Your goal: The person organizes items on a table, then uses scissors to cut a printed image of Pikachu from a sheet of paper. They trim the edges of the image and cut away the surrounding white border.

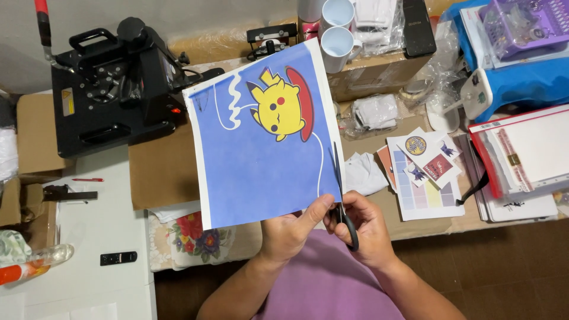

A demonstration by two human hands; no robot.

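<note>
Now the left hand (290, 231) pinches the lower edge of the printed sheet (267, 136), thumb on top, fingers closed under it. Just right of these fingers, the right hand (367, 228) grips the black scissors (341, 189), fingers closed through the handles, blades pointing up along the sheet's right border. The sheet is blue with a yellow cartoon figure and stands tilted above both hands. Beyond the fingertips, behind the sheet, a black heat press (112, 89) stands. Two white mugs (338, 29) sit beyond the sheet's top corner. Right of the fingers lie colour sample prints (424, 178) and a red folder (521, 154) with papers inside.
</note>
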